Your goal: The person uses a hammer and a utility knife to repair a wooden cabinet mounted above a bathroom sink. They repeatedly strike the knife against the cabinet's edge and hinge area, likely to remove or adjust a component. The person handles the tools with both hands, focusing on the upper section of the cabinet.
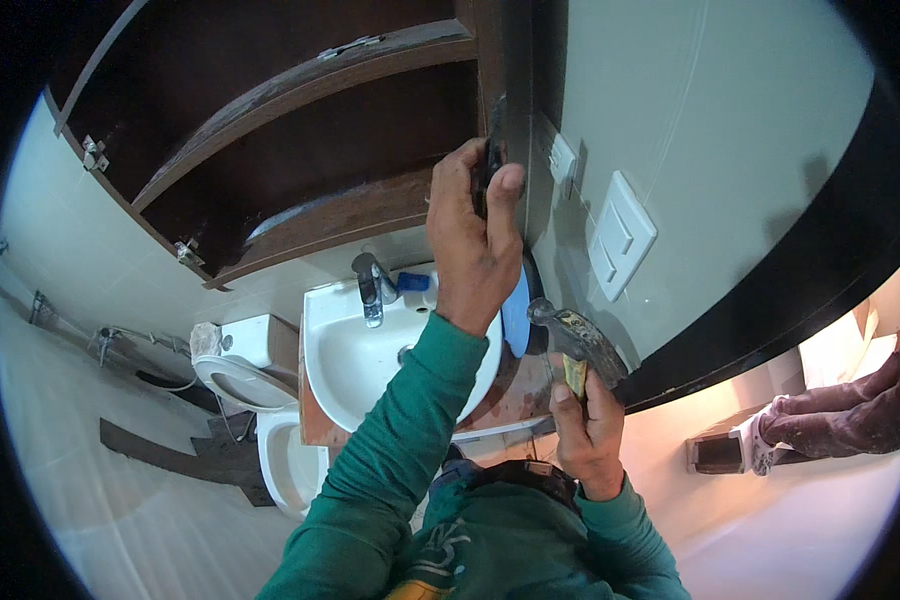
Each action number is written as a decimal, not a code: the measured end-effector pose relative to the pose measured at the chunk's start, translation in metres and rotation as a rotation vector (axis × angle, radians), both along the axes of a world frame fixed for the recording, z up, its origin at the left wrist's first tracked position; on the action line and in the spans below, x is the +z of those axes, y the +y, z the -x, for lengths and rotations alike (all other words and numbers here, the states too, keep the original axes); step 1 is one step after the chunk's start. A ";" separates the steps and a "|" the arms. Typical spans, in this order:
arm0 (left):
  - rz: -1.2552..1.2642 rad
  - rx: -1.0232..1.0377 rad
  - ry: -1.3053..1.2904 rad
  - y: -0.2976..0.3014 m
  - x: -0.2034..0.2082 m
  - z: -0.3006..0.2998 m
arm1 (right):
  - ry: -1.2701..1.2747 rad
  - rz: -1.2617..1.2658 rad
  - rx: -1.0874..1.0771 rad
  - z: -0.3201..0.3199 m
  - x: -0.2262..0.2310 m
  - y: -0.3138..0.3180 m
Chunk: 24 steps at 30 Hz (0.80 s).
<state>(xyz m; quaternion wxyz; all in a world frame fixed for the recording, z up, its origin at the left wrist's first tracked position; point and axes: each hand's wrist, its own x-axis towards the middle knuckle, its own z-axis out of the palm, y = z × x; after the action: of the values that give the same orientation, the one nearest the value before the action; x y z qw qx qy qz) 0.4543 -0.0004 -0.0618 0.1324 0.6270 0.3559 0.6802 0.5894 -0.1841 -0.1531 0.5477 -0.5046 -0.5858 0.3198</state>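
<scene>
Left hand (475,240) raised above white basin (345,355), fingers clamped round dark narrow tool (492,160) pressed against cabinet's (300,130) front edge. Right hand (588,425) right of basin, fingers closed on hammer (580,345) handle, head up. White switch plate (620,235) on wall, right of basin.

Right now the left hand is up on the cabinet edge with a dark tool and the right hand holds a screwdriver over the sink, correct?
Not quite: in the head view the right hand holds a hammer, not a screwdriver. The left hand is on the cabinet edge, above the sink.
</scene>
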 end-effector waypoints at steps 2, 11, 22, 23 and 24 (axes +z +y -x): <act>0.025 -0.044 -0.111 0.009 0.007 -0.006 | -0.016 0.010 -0.048 0.004 0.000 0.003; 0.012 0.052 -0.172 0.029 0.020 -0.012 | -0.070 -0.163 -0.244 0.028 -0.013 0.021; -0.050 0.110 -0.147 0.039 0.027 -0.006 | 0.129 -0.094 -0.133 0.037 -0.012 0.038; -0.051 0.121 -0.160 0.039 0.027 -0.008 | 0.124 -0.118 -0.112 0.033 -0.009 0.045; -0.034 0.144 -0.154 0.037 0.025 -0.011 | 0.118 -0.137 -0.093 0.030 -0.007 0.049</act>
<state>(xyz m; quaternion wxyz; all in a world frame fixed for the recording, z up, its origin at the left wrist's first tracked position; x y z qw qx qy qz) 0.4653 0.0366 -0.0370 0.0995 0.5476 0.3775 0.7401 0.5595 -0.1348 -0.1605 0.6289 -0.4729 -0.5488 0.2823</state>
